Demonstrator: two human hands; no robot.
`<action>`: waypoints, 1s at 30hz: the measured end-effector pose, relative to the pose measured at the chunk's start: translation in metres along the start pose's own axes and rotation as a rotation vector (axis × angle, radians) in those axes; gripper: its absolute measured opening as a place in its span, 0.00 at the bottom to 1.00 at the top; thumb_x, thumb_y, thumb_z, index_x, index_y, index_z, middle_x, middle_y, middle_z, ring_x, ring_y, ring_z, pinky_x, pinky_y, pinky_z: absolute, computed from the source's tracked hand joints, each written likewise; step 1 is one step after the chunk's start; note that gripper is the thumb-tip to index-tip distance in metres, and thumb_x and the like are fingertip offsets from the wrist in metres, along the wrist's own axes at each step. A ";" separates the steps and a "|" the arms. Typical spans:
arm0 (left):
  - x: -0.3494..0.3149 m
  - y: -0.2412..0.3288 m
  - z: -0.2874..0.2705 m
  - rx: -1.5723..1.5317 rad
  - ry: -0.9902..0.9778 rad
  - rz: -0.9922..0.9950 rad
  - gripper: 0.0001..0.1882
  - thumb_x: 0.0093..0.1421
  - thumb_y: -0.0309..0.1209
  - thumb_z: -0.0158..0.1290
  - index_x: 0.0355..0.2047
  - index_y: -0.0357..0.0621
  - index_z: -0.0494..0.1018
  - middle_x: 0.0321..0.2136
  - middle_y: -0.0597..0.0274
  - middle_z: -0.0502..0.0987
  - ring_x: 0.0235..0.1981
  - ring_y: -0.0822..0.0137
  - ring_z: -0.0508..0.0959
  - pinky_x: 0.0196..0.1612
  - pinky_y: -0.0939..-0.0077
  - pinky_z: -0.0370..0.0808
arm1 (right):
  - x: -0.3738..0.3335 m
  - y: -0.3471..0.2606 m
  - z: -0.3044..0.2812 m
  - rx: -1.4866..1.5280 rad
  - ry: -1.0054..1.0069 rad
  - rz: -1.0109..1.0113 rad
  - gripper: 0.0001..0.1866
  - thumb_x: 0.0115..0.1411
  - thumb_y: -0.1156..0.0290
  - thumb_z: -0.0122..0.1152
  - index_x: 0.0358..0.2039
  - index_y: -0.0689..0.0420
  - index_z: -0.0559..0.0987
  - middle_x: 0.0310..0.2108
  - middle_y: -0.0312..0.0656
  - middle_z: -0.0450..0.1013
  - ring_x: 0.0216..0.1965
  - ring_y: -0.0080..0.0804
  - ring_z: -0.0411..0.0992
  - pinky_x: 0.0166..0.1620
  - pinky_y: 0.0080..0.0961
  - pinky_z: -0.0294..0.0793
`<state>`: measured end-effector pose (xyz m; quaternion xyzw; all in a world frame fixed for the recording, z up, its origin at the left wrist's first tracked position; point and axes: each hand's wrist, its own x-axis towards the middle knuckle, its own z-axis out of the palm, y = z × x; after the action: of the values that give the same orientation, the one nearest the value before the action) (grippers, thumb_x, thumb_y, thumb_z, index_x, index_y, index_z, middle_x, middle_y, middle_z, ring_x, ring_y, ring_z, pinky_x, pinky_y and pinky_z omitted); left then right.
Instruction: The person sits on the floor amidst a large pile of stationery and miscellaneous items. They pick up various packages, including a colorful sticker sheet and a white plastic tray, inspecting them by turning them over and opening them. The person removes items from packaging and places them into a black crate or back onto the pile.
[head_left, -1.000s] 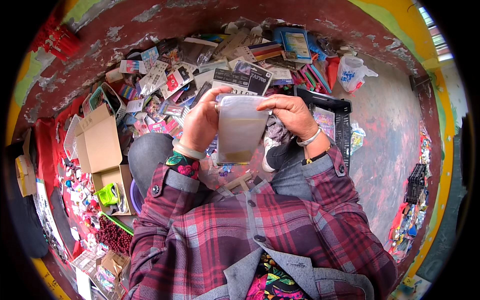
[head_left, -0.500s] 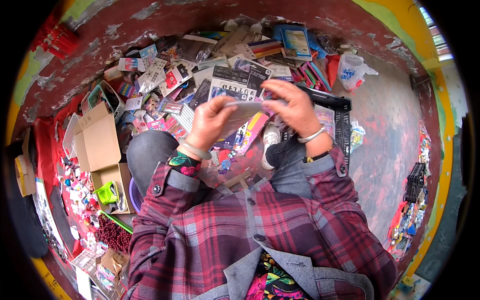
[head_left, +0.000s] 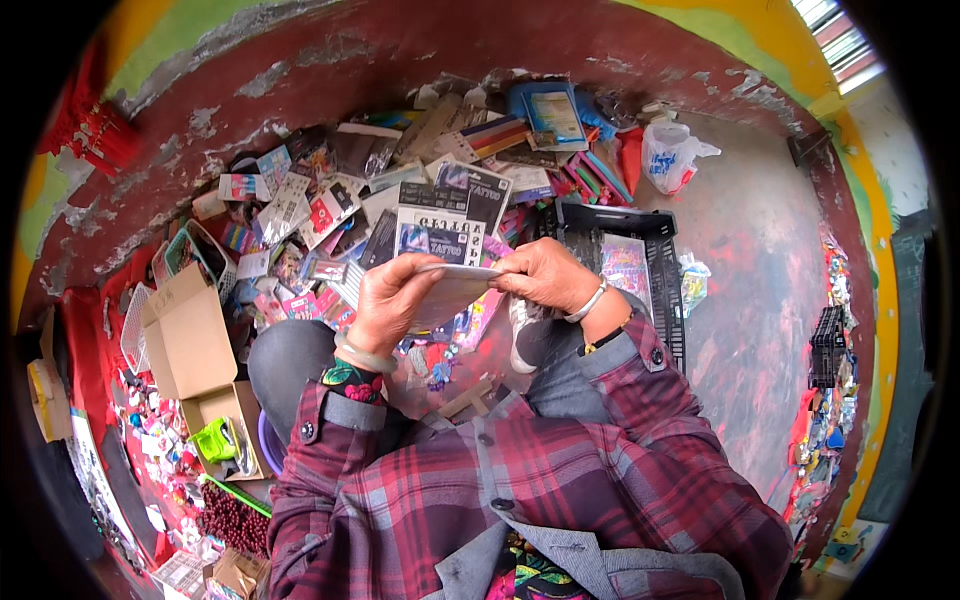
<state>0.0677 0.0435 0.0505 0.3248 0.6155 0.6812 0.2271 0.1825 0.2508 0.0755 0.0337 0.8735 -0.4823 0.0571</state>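
Note:
A thin, flat, greyish plastic packet [head_left: 458, 292] hangs between my hands, seen mostly along its top edge. My left hand [head_left: 385, 310] pinches its left top corner between thumb and fingers. At the right end of the same edge, my right hand [head_left: 552, 275] is closed, with thumb and fingertips pressed on the packet. Its contents are too indistinct to name. Just beyond the hands lie black-and-white printed packages [head_left: 440, 218]. Below the packet, small colourful pieces [head_left: 437, 367] lie on the floor between my knees.
A heap of packaged goods [head_left: 300, 210] runs along the wall. A black plastic crate [head_left: 655, 222] stands to the right, with a white plastic bag [head_left: 672, 155] beyond it. On the left are an open cardboard box [head_left: 190, 330], baskets and dark red beads [head_left: 232, 520].
My right hand has come down from raised, spread fingers to a closed grip on the packet's edge. The left hand keeps its pinch. The whole view has shifted slightly.

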 end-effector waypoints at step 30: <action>0.002 0.007 -0.007 -0.895 0.030 -0.334 0.37 0.58 0.52 0.46 0.58 0.38 0.54 0.55 0.56 0.63 0.56 0.60 0.63 0.58 0.65 0.57 | 0.007 -0.010 0.013 0.660 -0.045 0.204 0.11 0.54 0.66 0.61 0.21 0.60 0.76 0.19 0.25 0.67 0.22 0.11 0.60 0.27 0.12 0.59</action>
<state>0.0614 0.0393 0.0574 0.0819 0.3086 0.8381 0.4424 0.1756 0.2348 0.0762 0.1267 0.6612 -0.7312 0.1102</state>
